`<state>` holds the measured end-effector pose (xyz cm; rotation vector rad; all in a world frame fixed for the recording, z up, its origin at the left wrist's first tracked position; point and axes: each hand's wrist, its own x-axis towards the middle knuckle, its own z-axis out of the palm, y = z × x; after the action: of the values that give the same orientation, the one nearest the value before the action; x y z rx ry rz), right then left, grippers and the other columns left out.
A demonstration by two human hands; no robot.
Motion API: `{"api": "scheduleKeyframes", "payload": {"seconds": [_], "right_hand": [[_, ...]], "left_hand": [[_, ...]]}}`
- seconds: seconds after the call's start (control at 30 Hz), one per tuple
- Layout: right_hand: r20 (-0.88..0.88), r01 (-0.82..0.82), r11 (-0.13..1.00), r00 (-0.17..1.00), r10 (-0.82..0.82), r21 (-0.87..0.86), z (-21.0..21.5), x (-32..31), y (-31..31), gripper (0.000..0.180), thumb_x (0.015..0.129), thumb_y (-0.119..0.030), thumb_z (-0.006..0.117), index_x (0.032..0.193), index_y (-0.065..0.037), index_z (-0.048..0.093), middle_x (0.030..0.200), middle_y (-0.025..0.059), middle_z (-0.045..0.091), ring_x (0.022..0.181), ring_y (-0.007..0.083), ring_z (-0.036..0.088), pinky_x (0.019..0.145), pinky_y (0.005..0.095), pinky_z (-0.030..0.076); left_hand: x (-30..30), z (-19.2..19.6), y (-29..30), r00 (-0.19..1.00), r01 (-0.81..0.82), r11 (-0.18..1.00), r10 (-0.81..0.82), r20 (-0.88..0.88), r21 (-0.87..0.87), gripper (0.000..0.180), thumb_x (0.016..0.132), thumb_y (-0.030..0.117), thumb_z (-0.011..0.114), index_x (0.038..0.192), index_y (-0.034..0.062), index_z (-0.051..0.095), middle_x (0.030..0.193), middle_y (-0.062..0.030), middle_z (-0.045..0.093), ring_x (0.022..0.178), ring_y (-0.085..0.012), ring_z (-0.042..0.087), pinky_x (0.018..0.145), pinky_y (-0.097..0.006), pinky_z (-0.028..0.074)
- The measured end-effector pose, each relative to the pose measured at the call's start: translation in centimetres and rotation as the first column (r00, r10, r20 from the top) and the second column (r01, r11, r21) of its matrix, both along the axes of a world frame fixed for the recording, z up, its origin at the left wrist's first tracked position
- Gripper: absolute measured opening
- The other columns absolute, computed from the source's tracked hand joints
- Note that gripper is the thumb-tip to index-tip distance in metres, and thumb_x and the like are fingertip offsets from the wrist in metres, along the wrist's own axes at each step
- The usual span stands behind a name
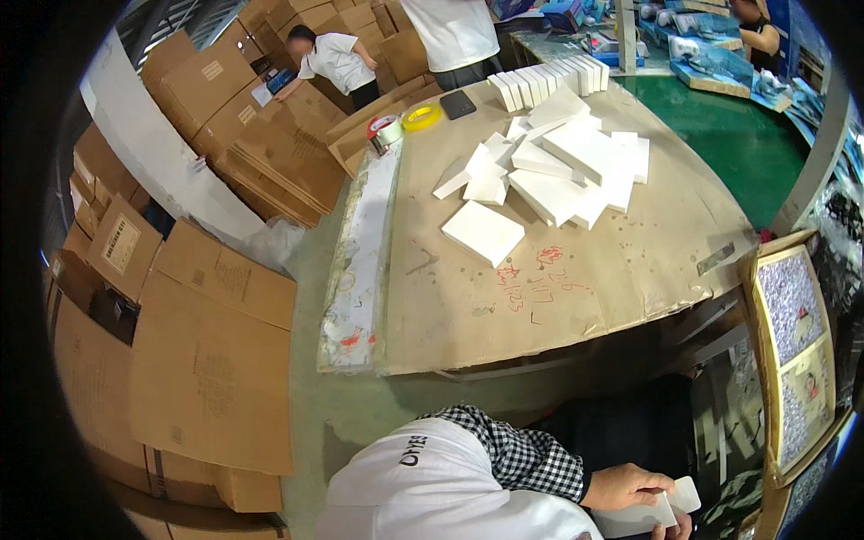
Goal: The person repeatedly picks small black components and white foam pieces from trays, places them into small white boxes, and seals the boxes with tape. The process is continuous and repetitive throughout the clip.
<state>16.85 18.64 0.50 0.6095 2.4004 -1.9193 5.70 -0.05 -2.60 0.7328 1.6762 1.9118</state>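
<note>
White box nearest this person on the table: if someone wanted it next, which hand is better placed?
Probably the left hand: it lies nearer the white box, while the right hand sits farther off, partly hidden. Both, however, appear to hold white card.

Low at the right of the view, we are holding a white carton [628, 520], its visible face looking plain and smooth. Its broad panel is lying slanted, reaching down to the lower edge, while a pale flap [688, 492] with rounded corners is sticking out at its right end, standing open. Our grip is covering part of it, so we are not making out whether its body is flat or folded up.
</note>
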Motion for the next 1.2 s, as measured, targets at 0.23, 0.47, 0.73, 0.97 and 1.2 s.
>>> {"api": "scheduleKeyframes", "payload": {"seconds": [0.23, 0.47, 0.73, 0.97, 1.2], "right_hand": [[-0.138, -0.012, 0.984, 0.990, 0.037, 0.177, -1.7, -0.5, 1.9, 0.020, 0.077, 0.000, 0.061, 0.098, 0.000, 0.059, 0.097, 0.0107, 0.060, 0.083, 0.0160, 0.058, 0.071, 0.0272, 0.048], [-0.292, -0.088, 0.996, 0.952, 0.093, 0.031, 0.2, 2.5, 0.1, 0.013, 0.082, -0.015, 0.069, 0.086, -0.003, 0.066, 0.091, 0.0097, 0.064, 0.093, 0.0195, 0.061, 0.079, 0.0303, 0.049], [-0.299, 0.051, 0.997, 0.952, -0.064, -0.050, -0.3, 3.8, -1.1, 0.022, 0.079, -0.018, 0.072, 0.094, -0.006, 0.060, 0.085, 0.0049, 0.062, 0.077, 0.0129, 0.060, 0.068, 0.0311, 0.049], [-0.224, -0.003, 0.961, 0.973, -0.061, -0.276, -3.7, 3.1, 0.4, 0.045, 0.079, -0.019, 0.073, 0.117, -0.003, 0.055, 0.100, 0.0083, 0.063, 0.087, 0.0149, 0.059, 0.075, 0.0298, 0.050], [-0.270, 0.022, 0.999, 0.962, -0.033, -0.043, -3.0, 3.5, 1.2, 0.034, 0.083, -0.015, 0.066, 0.113, -0.003, 0.054, 0.094, 0.0094, 0.062, 0.082, 0.0183, 0.059, 0.072, 0.0289, 0.049]], "left_hand": [[-1.4, 0.0, 0.0, 0.981, 0.196, 0.980, -0.196, 0.010, -0.020, 0.030, 0.092, 0.015, 0.053, 0.120, 0.0043, 0.054, 0.113, -0.0124, 0.062, 0.100, -0.0229, 0.061, 0.087, -0.031, 0.048], [3.1, 5.1, -1.1, 0.992, -0.018, 0.927, -0.029, -0.120, -0.374, 0.019, 0.084, 0.002, 0.059, 0.103, -0.0023, 0.063, 0.096, -0.0125, 0.065, 0.088, -0.0200, 0.063, 0.078, -0.029, 0.050], [4.5, 4.8, 0.6, 0.989, 0.057, 0.956, -0.016, 0.144, -0.287, 0.028, 0.090, 0.008, 0.057, 0.115, -0.0030, 0.051, 0.102, -0.0122, 0.059, 0.081, -0.0163, 0.052, 0.071, -0.027, 0.043], [2.0, 3.1, 2.1, 0.783, 0.306, 0.940, -0.158, 0.601, -0.153, 0.046, 0.089, 0.005, 0.052, 0.132, 0.0027, 0.036, 0.117, -0.0121, 0.054, 0.077, -0.0120, 0.050, 0.062, -0.022, 0.039], [0.7, 0.8, 2.7, 0.824, 0.346, 0.923, -0.213, 0.525, -0.169, 0.031, 0.092, 0.006, 0.046, 0.123, -0.0004, 0.042, 0.113, -0.0084, 0.054, 0.070, -0.0067, 0.045, 0.058, -0.018, 0.036]]}}
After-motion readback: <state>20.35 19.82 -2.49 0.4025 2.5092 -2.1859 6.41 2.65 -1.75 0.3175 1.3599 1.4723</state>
